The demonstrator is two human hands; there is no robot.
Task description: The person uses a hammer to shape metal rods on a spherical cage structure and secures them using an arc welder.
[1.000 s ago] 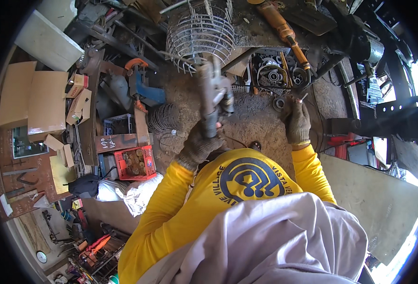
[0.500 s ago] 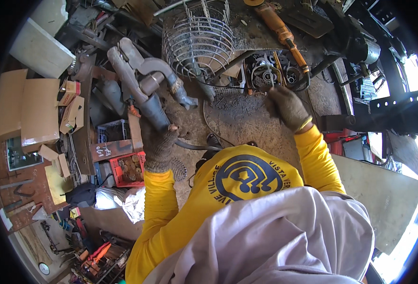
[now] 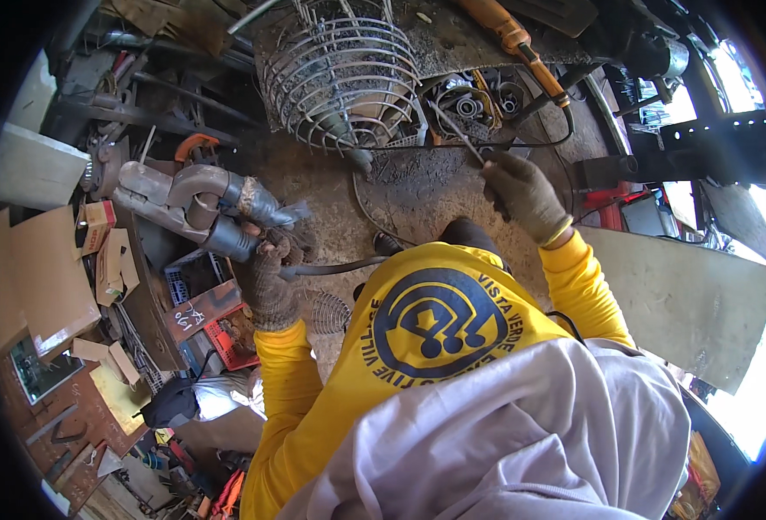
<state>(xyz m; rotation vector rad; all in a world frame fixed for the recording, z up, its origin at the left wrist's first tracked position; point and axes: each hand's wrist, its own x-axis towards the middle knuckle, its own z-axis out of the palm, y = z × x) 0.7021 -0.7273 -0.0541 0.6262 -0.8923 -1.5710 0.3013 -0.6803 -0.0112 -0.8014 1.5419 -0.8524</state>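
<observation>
My left hand [image 3: 268, 290], in a knitted brown work glove, is closed round the handle of a grey welding electrode holder [image 3: 173, 195]. Its jaws point up and left, and a curved lever runs along its side. From my left glove a thick dark cable [image 3: 340, 267] leads right toward my body. My right hand [image 3: 526, 195], gloved the same way, is closed on one end of a thin welding rod [image 3: 459, 132]. The rod slants up and left, its far end in front of a container of metal rings [image 3: 468, 106]. Holder and rod are well apart.
A domed wire cage [image 3: 340, 82] stands on the worktable ahead. An orange power tool [image 3: 517, 43] lies right of it, its cord looping down. Cardboard boxes [image 3: 41, 277] and a red crate [image 3: 231, 345] are at the left; a pale board [image 3: 673, 295] leans at the right.
The electrode holder has swung left and tilted further over in my left hand. My right hand has stayed nearly in place, with more of the rod showing. The view has shifted slightly.
</observation>
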